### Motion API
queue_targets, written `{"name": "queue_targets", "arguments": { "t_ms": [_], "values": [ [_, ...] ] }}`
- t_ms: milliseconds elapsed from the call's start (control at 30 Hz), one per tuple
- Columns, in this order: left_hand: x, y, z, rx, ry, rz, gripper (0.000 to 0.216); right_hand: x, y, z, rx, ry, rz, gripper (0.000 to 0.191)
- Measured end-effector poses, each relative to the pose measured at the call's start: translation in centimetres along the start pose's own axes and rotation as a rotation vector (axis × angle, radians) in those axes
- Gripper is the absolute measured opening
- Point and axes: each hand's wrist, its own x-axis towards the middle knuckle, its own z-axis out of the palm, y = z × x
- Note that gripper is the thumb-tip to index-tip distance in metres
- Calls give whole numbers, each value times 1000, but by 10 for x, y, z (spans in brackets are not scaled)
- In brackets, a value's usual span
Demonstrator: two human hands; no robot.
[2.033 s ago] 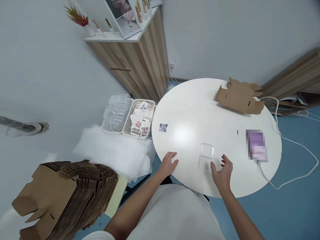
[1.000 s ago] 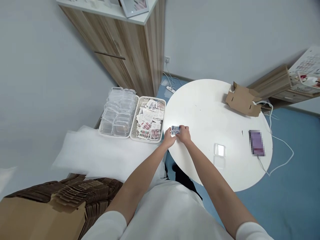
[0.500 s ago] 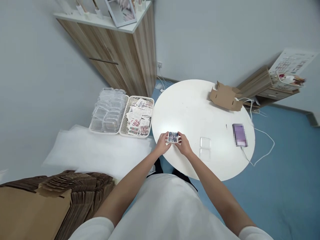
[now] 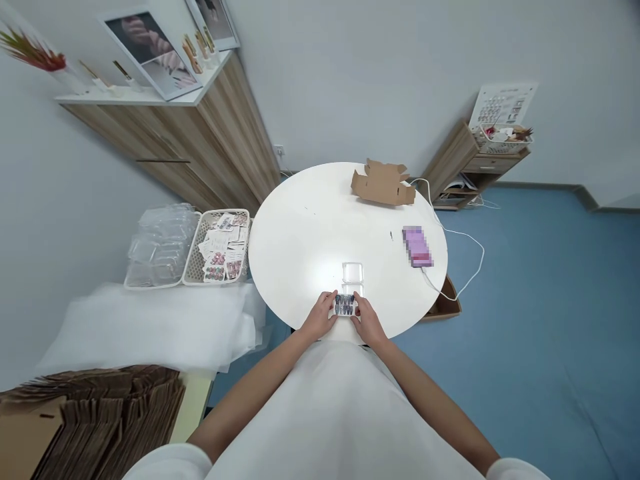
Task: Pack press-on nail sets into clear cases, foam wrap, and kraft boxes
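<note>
Between my two hands is a small white card of press-on nails (image 4: 345, 305), with dark and silvery nails in two rows. My left hand (image 4: 321, 317) pinches its left edge, and my right hand (image 4: 368, 321) grips its right edge. The card is near the front edge of the white round table (image 4: 295, 240). Just beyond it lies an open clear plastic case (image 4: 353, 273), its lower half partly covered by the card and my fingers.
A flattened cardboard box (image 4: 383, 183) and a phone (image 4: 417, 247) on a white cable are on the table. At left stand a basket of nail cards (image 4: 191, 267), stacked clear cases (image 4: 163, 243), white foam sheets (image 4: 145, 327) and folded cartons (image 4: 95, 427). A wooden cabinet (image 4: 220, 140) stands behind.
My view and body have turned and shifted to the right. The nail card, held in both hands, has come from left of the clear case to just in front of it.
</note>
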Motion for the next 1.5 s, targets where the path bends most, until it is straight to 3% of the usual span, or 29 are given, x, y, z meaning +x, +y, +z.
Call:
{"name": "queue_targets", "arguments": {
  "t_ms": [167,400,633,967,1100,1267,1500],
  "values": [
    [11,9,14,23,-58,-40,65,-2,19,-18,43,-49,10,63],
    [38,10,11,161,-94,-44,61,25,38,-34,-17,-137,31,60],
    [54,4,15,242,-125,-120,60,46,47,-34,-99,-184,85,61],
    [50,1,24,203,-159,-130,70,40,46,-30,-94,-145,90,62],
    [44,1,26,110,-87,-221,74,35,45,-29,-15,-121,131,67],
    [34,2,31,-139,26,-488,53,34,45,-29,187,-41,371,65],
    [34,13,31,-464,62,-532,22,42,34,-29,375,-48,453,51]
  ]
}}
